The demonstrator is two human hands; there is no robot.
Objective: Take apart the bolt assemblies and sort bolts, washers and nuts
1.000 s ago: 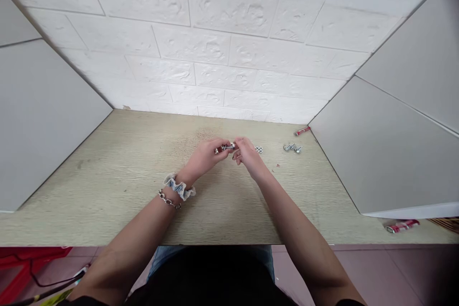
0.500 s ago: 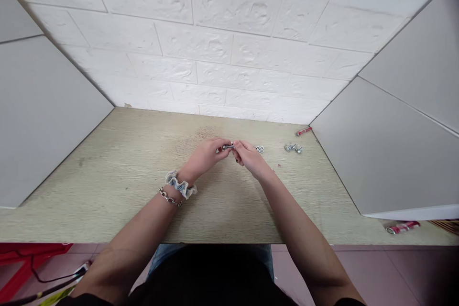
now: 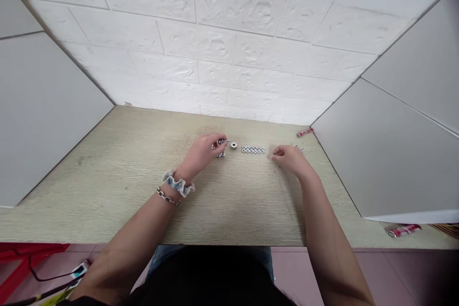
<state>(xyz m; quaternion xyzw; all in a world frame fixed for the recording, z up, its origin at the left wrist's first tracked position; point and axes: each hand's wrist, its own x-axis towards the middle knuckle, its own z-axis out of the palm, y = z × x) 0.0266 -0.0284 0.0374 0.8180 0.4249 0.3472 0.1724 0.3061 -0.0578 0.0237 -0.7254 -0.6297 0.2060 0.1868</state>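
My left hand (image 3: 205, 152) is closed on a metal bolt (image 3: 225, 141), its bare shank pointing right past the fingertips. Below these fingers stand a few small metal pieces (image 3: 221, 155), partly covered. Between my hands lie a round metal washer-like ring (image 3: 234, 145) with a dark hole and two tidy rows of nuts (image 3: 253, 149). My right hand (image 3: 291, 158) is apart from the left, just right of the nuts, low over the table with its fingers pinched together. What the pinch holds, if anything, is too small and blurred to make out. Behind this hand, loose bolts (image 3: 302, 149) are mostly hidden.
A red cylinder (image 3: 304, 132) lies by the right-hand panel (image 3: 394, 153), and another red cylinder (image 3: 403, 230) rests near the table's front right edge. White brick-pattern wall (image 3: 215, 48) closes off the back of the wooden table (image 3: 125, 177); a grey panel (image 3: 46, 119) stands left.
My right hand has left the bolt and moved right, past the nuts. The ring and nut rows are now uncovered, while the loose bolts are mostly covered. My left hand still holds its bolt, shifted slightly left.
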